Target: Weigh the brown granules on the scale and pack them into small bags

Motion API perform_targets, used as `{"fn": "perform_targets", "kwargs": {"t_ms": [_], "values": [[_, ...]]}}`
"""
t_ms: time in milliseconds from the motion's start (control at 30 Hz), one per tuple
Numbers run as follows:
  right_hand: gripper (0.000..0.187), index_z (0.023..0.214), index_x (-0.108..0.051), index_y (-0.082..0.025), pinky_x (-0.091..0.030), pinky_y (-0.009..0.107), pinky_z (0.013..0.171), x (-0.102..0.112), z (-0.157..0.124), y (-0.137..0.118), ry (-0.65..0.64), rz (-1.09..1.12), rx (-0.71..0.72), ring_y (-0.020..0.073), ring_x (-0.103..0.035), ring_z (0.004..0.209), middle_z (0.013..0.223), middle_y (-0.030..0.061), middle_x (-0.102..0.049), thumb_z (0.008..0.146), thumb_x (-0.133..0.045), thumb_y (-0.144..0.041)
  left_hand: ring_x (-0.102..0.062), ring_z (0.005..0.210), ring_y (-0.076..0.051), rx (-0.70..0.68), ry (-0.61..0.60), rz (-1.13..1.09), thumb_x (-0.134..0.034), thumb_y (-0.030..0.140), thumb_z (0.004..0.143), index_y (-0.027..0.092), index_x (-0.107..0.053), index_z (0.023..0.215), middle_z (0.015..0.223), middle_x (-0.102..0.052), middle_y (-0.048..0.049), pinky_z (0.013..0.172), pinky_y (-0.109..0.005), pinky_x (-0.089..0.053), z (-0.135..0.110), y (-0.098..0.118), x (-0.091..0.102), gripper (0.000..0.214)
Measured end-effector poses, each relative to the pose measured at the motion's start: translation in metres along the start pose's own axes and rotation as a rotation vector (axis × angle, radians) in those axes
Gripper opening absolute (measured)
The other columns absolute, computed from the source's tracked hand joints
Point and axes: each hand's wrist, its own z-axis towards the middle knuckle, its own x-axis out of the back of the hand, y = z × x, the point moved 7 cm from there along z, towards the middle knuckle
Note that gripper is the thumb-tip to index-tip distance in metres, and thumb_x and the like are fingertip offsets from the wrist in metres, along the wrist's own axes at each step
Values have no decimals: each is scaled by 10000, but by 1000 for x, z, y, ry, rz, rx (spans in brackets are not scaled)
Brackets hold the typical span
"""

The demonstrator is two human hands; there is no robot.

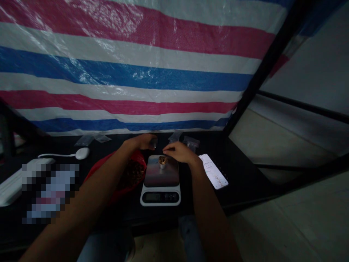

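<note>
A white kitchen scale (160,197) with a steel top lies on the table in front of me. On its plate stands a small metal cup (163,166) filled with brown bits. Beyond the scale, my left hand (144,141) is closed on what looks like a small clear plastic bag (154,143). My right hand (178,151) hovers just behind and right of the cup, thumb and fingers pinched; anything between them is too small to make out. Under my left forearm sits a red bag (141,160), open at the top, with similar brown bits inside.
Clear plastic bags (191,142) lie at the back right and more bags (92,138) at the back left. A lit phone (214,171) rests right of my forearm. At left are a white device (24,178) and a corded white piece (82,153). Striped sheeting (136,76) hangs behind the black table (245,182).
</note>
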Motion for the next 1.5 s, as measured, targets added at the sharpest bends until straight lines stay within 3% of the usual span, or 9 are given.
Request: {"fn": "perform_targets", "kwargs": {"t_ms": [133, 300, 433, 533, 633, 700, 833, 967, 1500], "values": [[167, 962, -821, -179, -538, 276, 802, -8, 8, -2, -111, 16, 9, 202, -736, 904, 999, 63, -806, 871, -685, -146, -701, 1055, -293, 18, -11, -1, -679, 346, 762, 131, -675, 1203, 1184, -740, -166, 918, -366, -524, -1, -6, 0, 491], [182, 891, -825, -161, -522, 275, 750, -7, 8, 7, -115, 1, -15, 200, -730, 835, 913, 65, -805, 829, -672, -84, -668, 1129, -309, 28, 231, -102, -651, 464, 817, 137, -616, 1314, 1258, -706, -171, 989, -419, -498, -14, 5, 42, 595], [102, 844, -800, -154, -523, 287, 761, 7, 3, 5, -9, 56, 8, 192, -721, 827, 886, 72, -792, 835, -704, -124, -661, 1142, -306, -12, 427, -203, -662, 519, 815, 107, -621, 1307, 1267, -702, -168, 1028, -433, -485, -48, 32, 73, 643], [60, 864, -777, -151, -530, 289, 773, 19, -6, -8, 75, 173, 31, 184, -717, 839, 887, 69, -779, 831, -748, -191, -665, 1129, -297, -15, 530, -255, -677, 549, 817, 127, -629, 1290, 1260, -707, -146, 1032, -435, -492, -84, 49, 77, 635], [86, 870, -765, -153, -529, 289, 769, 23, -15, -29, 72, 220, 59, 175, -709, 830, 877, 58, -772, 838, -753, -233, -661, 1137, -293, 27, 641, -278, -682, 553, 841, 154, -624, 1290, 1264, -700, -129, 1027, -438, -499, -121, 55, 65, 603], [76, 864, -766, -158, -526, 290, 777, 22, -20, -42, 43, 200, 84, 172, -707, 831, 879, 53, -773, 843, -746, -229, -658, 1139, -283, 56, 626, -280, -684, 524, 858, 180, -622, 1292, 1268, -691, -111, 1011, -425, -511, -137, 55, 46, 557], [63, 850, -776, -167, -527, 296, 772, 16, -24, -53, -13, 145, 102, 181, -707, 831, 877, 55, -778, 842, -737, -217, -659, 1111, -267, 49, 516, -290, -659, 496, 893, 185, -600, 1323, 1229, -684, -100, 981, -411, -527, -149, 56, 10, 533], [67, 845, -786, -178, -528, 297, 780, 10, -22, -48, -39, 112, 96, 186, -709, 840, 881, 55, -784, 836, -736, -221, -649, 1131, -273, 78, 512, -332, -655, 467, 900, 182, -595, 1330, 1254, -668, -112, 999, -427, -519, -155, 52, -8, 520], [80, 837, -759, -159, -539, 310, 805, 5, -20, -34, -38, 172, 55, 182, -717, 827, 874, 61, -787, 845, -696, -207, -646, 1155, -281, 80, 509, -376, -647, 387, 904, 194, -606, 1283, 1266, -672, -117, 1006, -439, -518, -157, 54, -20, 427]]}}
